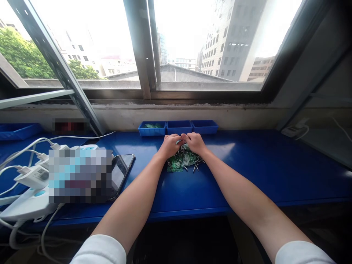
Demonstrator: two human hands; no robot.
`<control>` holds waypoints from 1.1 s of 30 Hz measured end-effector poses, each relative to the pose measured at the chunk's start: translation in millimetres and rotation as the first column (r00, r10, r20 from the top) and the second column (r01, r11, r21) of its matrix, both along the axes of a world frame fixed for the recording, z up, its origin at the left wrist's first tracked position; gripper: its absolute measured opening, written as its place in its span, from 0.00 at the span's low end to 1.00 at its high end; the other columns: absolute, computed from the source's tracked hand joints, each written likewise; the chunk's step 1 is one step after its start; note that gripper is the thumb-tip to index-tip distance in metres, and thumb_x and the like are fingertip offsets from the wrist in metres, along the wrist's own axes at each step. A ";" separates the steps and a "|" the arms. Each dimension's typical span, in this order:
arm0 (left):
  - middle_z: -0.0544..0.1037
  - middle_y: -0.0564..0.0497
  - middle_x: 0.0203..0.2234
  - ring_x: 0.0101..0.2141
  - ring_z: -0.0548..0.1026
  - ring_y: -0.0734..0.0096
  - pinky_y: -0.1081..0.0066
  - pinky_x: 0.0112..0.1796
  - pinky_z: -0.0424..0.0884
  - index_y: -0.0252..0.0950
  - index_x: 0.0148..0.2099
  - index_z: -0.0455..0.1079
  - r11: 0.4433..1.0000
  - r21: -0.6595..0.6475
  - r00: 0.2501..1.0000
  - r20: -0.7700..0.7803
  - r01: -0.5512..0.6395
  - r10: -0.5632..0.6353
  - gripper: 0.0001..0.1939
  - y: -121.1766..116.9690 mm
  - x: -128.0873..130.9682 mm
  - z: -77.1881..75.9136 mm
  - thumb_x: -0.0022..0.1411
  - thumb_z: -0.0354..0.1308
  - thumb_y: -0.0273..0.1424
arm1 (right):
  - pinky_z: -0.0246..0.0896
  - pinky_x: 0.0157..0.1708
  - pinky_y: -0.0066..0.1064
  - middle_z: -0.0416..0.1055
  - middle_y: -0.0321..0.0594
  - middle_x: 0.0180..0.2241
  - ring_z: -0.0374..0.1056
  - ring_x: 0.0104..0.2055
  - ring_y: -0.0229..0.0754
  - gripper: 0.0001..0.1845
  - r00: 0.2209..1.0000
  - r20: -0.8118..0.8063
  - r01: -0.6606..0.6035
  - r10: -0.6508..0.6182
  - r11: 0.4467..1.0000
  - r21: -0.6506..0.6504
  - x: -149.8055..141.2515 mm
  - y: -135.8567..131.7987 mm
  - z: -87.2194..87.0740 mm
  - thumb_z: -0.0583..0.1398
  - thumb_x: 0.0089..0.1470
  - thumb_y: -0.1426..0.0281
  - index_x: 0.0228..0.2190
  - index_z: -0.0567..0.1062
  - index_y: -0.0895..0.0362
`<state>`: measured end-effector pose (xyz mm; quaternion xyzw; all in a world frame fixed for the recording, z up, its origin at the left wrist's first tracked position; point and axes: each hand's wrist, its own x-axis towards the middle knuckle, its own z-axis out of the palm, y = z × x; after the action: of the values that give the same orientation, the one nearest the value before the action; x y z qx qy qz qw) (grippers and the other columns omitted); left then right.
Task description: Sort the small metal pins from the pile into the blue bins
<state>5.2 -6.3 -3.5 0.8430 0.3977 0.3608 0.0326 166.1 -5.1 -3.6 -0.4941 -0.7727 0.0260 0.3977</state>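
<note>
My left hand [171, 145] and my right hand [195, 143] meet fingertip to fingertip over a small pile on the blue table. Both are closed, with thumbs and fingers pinched together. What lies between the fingertips is mostly hidden and too small to name. Under and in front of the hands are green printed plastic packets [178, 161], mixed with several small metal pin-like pieces [195, 168]. Just behind the hands stand three blue bins: the left bin [140, 132] holds green packets, beside a middle bin [178, 131] and a right bin [206, 129].
At the left lie a white power strip [16, 211] with plugged-in chargers and loose cables, and a smartphone [123, 168]. A blue tray [19, 132] sits at the far left. The blue table [261, 165] ends at a window wall, with a metal rack post [82, 99] at left.
</note>
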 end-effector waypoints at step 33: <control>0.76 0.48 0.36 0.40 0.70 0.66 0.64 0.45 0.56 0.36 0.38 0.72 0.996 -0.038 0.987 -0.146 -0.077 0.071 0.14 -9.8 1.4 7.7 0.65 0.44 0.31 | 0.53 0.29 0.29 0.67 0.35 0.21 0.61 0.23 0.36 0.17 0.983 -0.182 0.003 0.003 0.999 0.035 -4.6 -14.9 2.4 0.53 0.56 0.57 0.24 0.69 0.56</control>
<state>6.6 -16.2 4.1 0.8507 0.4377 0.2908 0.0084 161.6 -20.0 -1.2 -0.4826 -0.7334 0.0577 0.4752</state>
